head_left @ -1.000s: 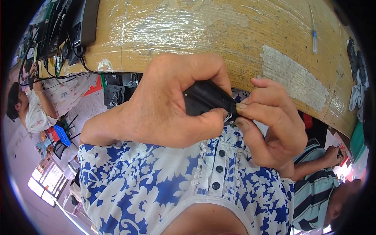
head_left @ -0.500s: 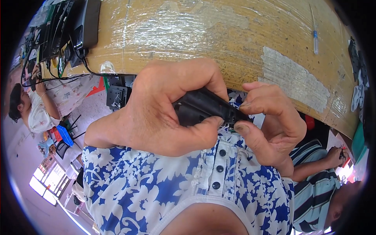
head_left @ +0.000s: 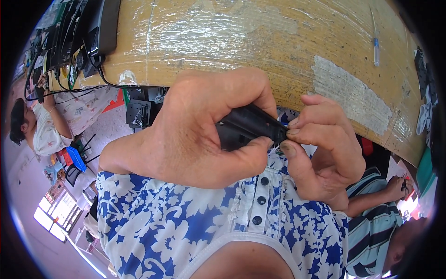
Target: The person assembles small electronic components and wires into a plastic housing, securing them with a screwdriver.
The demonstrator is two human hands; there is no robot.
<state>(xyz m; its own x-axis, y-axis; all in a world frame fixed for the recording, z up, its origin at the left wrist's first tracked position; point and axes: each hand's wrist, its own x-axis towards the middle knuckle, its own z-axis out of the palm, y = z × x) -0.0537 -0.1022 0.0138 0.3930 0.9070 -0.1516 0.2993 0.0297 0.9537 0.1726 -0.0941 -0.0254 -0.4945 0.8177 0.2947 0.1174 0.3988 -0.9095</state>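
Note:
A black plastic housing [head_left: 248,122], elongated and narrowing to the right, is held in front of my chest, close to the table's near edge. Wrapped round its left part, my left hand [head_left: 186,128] is closed, with the thumb along the lower side and the index finger over the top. The housing's left end is hidden in the palm. My right hand [head_left: 325,149] has its thumb and index fingertips pressed to the narrow right end, the other fingers curled. Whether a small piece sits between those fingertips I cannot tell.
A film-covered wooden table [head_left: 195,42] spans the far side. Black devices with cables [head_left: 95,46] stand at its left, a blue-handled screwdriver [head_left: 376,51] lies at the far right. Black device parts [head_left: 139,111] are beyond my left wrist. A person in stripes [head_left: 371,232] sits close at right.
Both hands and the housing have shifted slightly to the right. My right thumb and index finger have drawn closer together at the housing's narrow end.

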